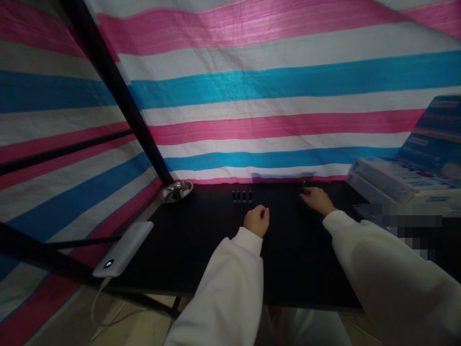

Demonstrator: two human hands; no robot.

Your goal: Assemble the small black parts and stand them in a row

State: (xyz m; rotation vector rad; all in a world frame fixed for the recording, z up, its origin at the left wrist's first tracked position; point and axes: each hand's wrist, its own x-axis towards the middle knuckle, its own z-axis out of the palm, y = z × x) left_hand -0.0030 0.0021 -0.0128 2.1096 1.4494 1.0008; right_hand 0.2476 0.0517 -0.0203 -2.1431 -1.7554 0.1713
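Both my arms, in white sleeves, reach over a black table (201, 250). My left hand (256, 220) rests on the table curled into a loose fist, and nothing shows in it. Just beyond it stands a short row of small dark upright pieces (242, 196). My right hand (317, 198) lies further back to the right. Its fingers reach toward small dark items (304, 186) near the table's far edge, and the fingertips are too dark to read.
A shiny metal dish (176, 191) sits at the table's far left corner. A white power bank (124, 248) with a cable lies on the left edge. Blue and white boxes (406, 173) are stacked at the right. A striped tarp and black poles enclose the space.
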